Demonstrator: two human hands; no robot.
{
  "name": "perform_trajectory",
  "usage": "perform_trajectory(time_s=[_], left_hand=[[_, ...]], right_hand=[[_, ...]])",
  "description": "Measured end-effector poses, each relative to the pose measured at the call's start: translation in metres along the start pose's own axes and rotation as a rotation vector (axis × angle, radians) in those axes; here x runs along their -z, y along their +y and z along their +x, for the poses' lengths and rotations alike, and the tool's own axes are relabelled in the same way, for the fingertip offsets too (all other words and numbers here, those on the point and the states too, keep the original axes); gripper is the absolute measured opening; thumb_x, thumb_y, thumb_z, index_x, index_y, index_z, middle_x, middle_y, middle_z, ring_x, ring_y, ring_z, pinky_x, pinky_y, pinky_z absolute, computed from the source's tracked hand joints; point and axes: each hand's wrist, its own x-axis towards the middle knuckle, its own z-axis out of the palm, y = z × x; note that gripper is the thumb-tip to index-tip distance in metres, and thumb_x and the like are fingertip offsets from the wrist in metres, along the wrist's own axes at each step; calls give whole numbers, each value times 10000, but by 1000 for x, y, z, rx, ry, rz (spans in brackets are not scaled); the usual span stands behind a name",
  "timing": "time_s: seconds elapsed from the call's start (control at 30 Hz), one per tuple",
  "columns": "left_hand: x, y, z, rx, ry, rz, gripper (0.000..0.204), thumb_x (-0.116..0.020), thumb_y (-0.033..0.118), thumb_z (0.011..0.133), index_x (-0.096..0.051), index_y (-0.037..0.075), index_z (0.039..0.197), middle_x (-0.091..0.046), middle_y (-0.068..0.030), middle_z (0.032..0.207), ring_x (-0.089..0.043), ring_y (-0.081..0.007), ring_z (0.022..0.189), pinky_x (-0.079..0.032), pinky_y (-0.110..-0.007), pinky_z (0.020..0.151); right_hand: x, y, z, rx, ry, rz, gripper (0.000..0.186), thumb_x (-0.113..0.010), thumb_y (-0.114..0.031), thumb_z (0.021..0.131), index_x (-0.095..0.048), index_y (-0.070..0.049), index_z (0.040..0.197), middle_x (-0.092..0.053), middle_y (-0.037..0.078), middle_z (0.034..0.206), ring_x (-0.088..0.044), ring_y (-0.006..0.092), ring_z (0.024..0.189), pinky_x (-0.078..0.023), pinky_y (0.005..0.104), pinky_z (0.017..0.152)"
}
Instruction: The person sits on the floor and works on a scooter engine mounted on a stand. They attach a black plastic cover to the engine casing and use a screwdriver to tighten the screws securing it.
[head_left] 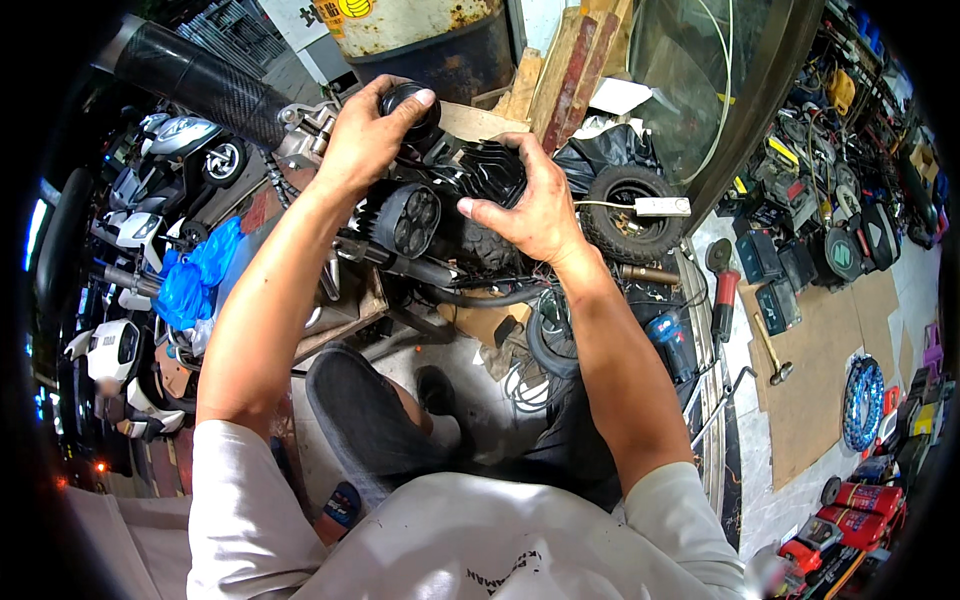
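My left hand (368, 140) curls round a round black part (412, 112) with a glossy rim, thumb along its top. My right hand (535, 210) is cupped at a black finned housing (485, 170), thumb below it and fingers over its far side. Whether the two black pieces are joined, I cannot make out. Just below my hands sits a round black lamp (410, 220) with several lenses, beside a metal tube. A black knobbly tyre (480, 245) shows under the housing.
A carbon-patterned cylinder (200, 85) juts in at upper left. A small wheel (630, 215) carries a white power strip (662, 207). Wood planks (560, 80) lean behind. To the right lie a red-handled ratchet (724, 290), a hammer (775, 350) and a blue power tool (670, 345).
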Motion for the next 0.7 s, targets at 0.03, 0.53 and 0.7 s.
perform_trajectory(time_s=[0.03,0.53,0.7], left_hand=[[4,-2,2,20,-22,-33,454,-713,362,1047,-651,-25,1277,-736,-85,1070,-681,-142,959,-560,-315,881],[17,18,9,-85,-174,592,452,-697,299,1016,-609,-42,1300,-717,-258,1231,-693,-368,1163,-519,-440,1011],[20,10,7,-84,-157,635,432,-710,265,1006,-614,-46,1290,-717,-267,1253,-692,-386,1190,-519,-451,1019]], right_hand=[[-1,1,0,3,-4,-10,787,-958,-345,696,-585,-7,1301,-705,227,1194,-693,373,1144,-536,450,1023],[-15,9,13,81,-70,-95,753,-949,-315,679,-652,-27,1308,-679,181,1242,-648,382,1207,-508,452,1062],[-18,12,19,112,-77,-165,775,-953,-263,675,-649,-30,1349,-656,171,1242,-652,366,1203,-507,427,1065]])
